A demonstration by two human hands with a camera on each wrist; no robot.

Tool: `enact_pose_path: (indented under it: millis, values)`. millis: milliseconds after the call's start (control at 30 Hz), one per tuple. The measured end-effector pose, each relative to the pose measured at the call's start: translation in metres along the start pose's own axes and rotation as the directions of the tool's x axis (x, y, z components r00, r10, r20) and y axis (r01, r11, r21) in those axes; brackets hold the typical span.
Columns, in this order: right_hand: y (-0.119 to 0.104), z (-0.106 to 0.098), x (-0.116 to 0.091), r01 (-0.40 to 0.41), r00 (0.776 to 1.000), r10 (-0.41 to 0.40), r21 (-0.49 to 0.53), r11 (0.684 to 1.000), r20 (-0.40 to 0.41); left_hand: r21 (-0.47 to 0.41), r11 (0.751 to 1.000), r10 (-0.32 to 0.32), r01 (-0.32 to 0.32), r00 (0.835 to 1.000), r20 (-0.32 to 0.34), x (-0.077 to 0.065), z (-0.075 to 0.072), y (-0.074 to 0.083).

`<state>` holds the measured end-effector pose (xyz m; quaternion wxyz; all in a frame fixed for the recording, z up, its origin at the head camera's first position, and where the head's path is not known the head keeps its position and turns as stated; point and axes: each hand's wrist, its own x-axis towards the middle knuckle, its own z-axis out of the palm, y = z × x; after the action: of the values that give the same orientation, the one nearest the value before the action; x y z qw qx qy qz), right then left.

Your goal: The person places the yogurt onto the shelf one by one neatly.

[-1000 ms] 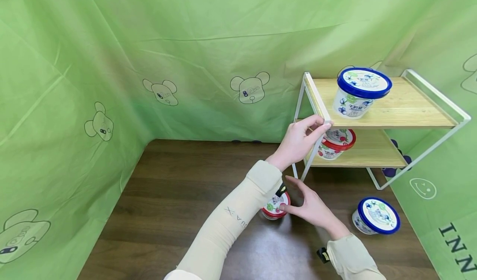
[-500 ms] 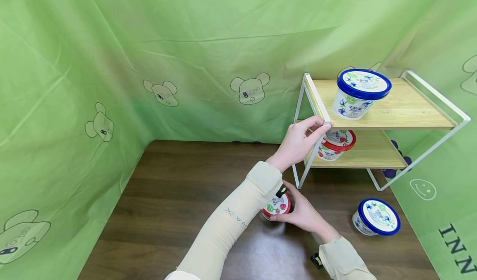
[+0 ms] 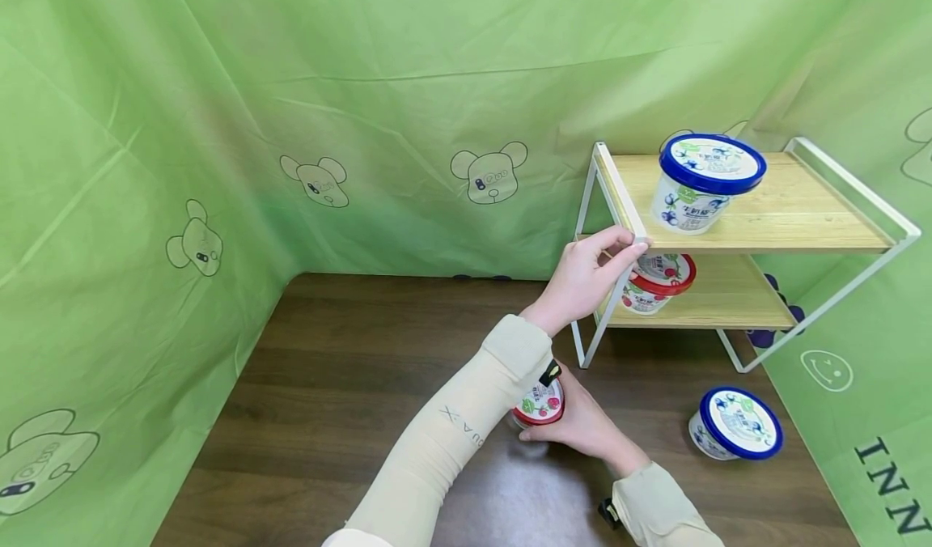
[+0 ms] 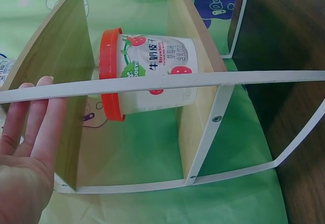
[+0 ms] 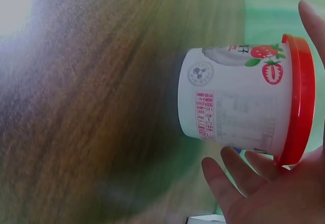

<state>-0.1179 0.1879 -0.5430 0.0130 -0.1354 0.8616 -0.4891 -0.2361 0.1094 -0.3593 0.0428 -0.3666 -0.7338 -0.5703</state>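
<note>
At the shelf's front left corner my left hand (image 3: 581, 278) pinches the white metal frame (image 3: 616, 187) between thumb and fingers. In the left wrist view its fingertips (image 4: 48, 82) lie against the frame bar. Below, my right hand (image 3: 588, 424) curves round a red-lidded strawberry tub (image 3: 540, 403) standing on the table. The left forearm hides part of this tub in the head view. In the right wrist view the tub (image 5: 238, 99) is between the thumb and the spread fingers, near its lid. Another strawberry tub (image 3: 655, 280) sits on the lower shelf board.
A blue-lidded blueberry tub (image 3: 702, 179) stands on the upper board (image 3: 815, 199). A second blueberry tub (image 3: 735, 423) is on the brown wooden table (image 3: 349, 369), right of my right hand. Green printed cloth (image 3: 393, 110) encloses the back and sides.
My right hand has moved left, from beside the strawberry tub to round it, its thumb now at the tub's near side. The left hand keeps its hold on the shelf frame.
</note>
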Motion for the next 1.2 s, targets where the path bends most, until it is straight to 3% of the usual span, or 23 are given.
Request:
enact_pose_path:
  millis: [400, 1200]
  values:
    - [-0.0034, 0.0075, -0.0008, -0.067, 0.995, 0.063, -0.057, 0.996, -0.079, 0.002, 1.000, 0.010, -0.010, 1.000, 0.000, 0.0002, -0.0001, -0.0001]
    - [-0.0060, 0.0099, -0.0024, -0.123, 0.988, 0.114, -0.089, 0.988, -0.101, -0.001, 1.000, 0.003, -0.003, 1.000, 0.003, 0.0002, -0.0002, 0.0002]
